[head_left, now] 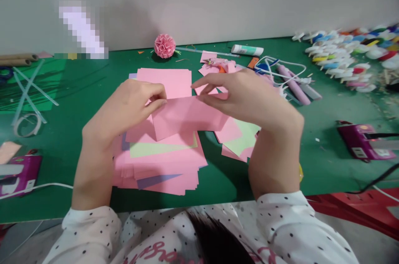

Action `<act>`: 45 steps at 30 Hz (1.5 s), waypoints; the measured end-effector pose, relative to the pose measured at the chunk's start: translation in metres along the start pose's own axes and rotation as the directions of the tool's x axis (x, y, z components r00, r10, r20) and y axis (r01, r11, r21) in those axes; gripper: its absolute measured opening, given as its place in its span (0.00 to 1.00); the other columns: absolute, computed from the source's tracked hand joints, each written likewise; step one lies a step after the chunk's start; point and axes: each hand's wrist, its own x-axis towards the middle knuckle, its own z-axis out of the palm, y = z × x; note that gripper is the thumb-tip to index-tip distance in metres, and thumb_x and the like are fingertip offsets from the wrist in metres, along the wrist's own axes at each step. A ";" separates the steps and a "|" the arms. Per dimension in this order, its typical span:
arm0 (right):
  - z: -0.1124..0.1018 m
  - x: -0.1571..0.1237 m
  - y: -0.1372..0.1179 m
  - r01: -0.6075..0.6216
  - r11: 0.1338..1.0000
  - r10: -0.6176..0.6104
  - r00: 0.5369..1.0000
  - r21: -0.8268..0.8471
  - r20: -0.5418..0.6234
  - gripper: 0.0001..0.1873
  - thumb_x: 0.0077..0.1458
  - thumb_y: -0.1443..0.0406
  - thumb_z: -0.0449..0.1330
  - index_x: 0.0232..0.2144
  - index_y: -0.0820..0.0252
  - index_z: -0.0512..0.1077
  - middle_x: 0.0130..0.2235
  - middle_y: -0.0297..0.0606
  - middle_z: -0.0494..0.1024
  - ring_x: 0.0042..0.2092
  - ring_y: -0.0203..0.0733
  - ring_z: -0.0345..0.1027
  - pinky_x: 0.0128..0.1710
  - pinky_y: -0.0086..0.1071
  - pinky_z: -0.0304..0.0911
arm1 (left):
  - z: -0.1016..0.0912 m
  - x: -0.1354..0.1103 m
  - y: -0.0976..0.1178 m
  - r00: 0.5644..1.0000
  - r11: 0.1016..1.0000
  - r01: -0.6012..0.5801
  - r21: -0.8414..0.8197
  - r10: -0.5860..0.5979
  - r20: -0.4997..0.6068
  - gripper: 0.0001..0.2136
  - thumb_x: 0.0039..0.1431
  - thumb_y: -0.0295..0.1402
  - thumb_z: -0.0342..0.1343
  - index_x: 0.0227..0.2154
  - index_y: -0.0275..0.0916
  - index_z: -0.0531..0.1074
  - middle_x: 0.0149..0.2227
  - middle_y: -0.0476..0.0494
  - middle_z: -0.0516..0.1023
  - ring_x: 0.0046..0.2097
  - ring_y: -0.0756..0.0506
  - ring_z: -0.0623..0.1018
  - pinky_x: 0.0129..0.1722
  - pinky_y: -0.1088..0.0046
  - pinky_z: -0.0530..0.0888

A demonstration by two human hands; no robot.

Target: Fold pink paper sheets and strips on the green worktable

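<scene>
Both hands hold one folded pink paper sheet (187, 116) in the air above a loose stack of pink, pale green and purple paper (162, 162) on the green table (77, 89). My left hand (127, 108) pinches the sheet's upper left edge between thumb and fingers. My right hand (246, 97) pinches the upper right edge, fingers curled along the fold. A second square pink sheet (170, 81) lies behind the held one.
A pink paper flower ball (164, 45) and a glue stick (247, 50) lie by the back wall. Purple pens and a white cord (293, 81) sit right of my hands. Purple glue guns lie at right (363, 141) and left (17, 172). Colourful paper pieces (352, 54) crowd the far right.
</scene>
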 end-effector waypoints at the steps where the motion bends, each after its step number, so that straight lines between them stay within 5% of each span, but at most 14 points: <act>1: 0.004 0.001 -0.005 0.030 0.999 -0.030 0.999 0.012 -0.019 0.14 0.59 0.68 0.59 0.45 0.54 0.80 0.40 0.36 0.86 0.38 0.43 0.79 0.39 0.36 0.68 | 0.000 0.000 0.001 1.000 1.000 -0.002 0.004 0.002 -0.020 0.13 0.66 0.38 0.49 0.31 0.43 0.77 0.31 0.49 0.83 0.33 0.45 0.80 0.35 0.69 0.69; 7: 0.029 0.004 -0.028 0.155 0.982 -0.136 0.976 0.104 -0.167 0.09 0.61 0.66 0.56 0.38 0.56 0.77 0.37 0.38 0.84 0.36 0.42 0.76 0.36 0.34 0.64 | 0.001 -0.001 0.007 0.997 1.000 -0.011 -0.010 0.011 -0.080 0.14 0.67 0.42 0.49 0.33 0.44 0.77 0.33 0.48 0.83 0.34 0.44 0.80 0.37 0.67 0.70; 13: 0.035 0.006 -0.027 0.117 0.992 -0.106 0.974 0.043 -0.200 0.07 0.60 0.65 0.56 0.36 0.56 0.75 0.33 0.36 0.80 0.32 0.40 0.71 0.33 0.32 0.59 | 0.002 0.001 0.008 0.994 0.999 -0.034 -0.006 0.033 -0.101 0.13 0.68 0.42 0.50 0.33 0.45 0.76 0.33 0.49 0.82 0.34 0.44 0.79 0.37 0.65 0.71; 26: 0.014 0.005 -0.015 0.044 0.998 -0.052 0.972 -0.039 -0.231 0.07 0.55 0.68 0.56 0.30 0.54 0.74 0.28 0.35 0.78 0.32 0.42 0.71 0.34 0.36 0.61 | -0.009 -0.006 -0.010 0.950 1.000 0.001 -0.017 -0.007 -0.313 0.08 0.66 0.37 0.57 0.32 0.43 0.77 0.32 0.53 0.81 0.33 0.48 0.77 0.37 0.68 0.72; 34: 0.000 0.000 -0.006 -0.015 0.998 0.002 0.971 -0.056 -0.238 0.06 0.53 0.71 0.58 0.27 0.54 0.70 0.28 0.36 0.79 0.31 0.44 0.73 0.35 0.39 0.65 | -0.019 -0.015 -0.037 0.900 0.986 0.168 -0.010 -0.158 -0.406 0.11 0.67 0.43 0.57 0.36 0.43 0.79 0.35 0.55 0.82 0.36 0.48 0.75 0.35 0.67 0.68; 45: -0.012 -0.003 0.020 -0.068 0.996 0.045 0.930 -0.051 -0.365 0.06 0.52 0.69 0.61 0.26 0.51 0.70 0.26 0.33 0.80 0.31 0.46 0.78 0.37 0.42 0.71 | -0.021 -0.016 -0.032 0.859 0.982 0.183 0.046 -0.137 -0.494 0.06 0.62 0.36 0.63 0.32 0.40 0.81 0.29 0.54 0.82 0.29 0.52 0.71 0.32 0.72 0.64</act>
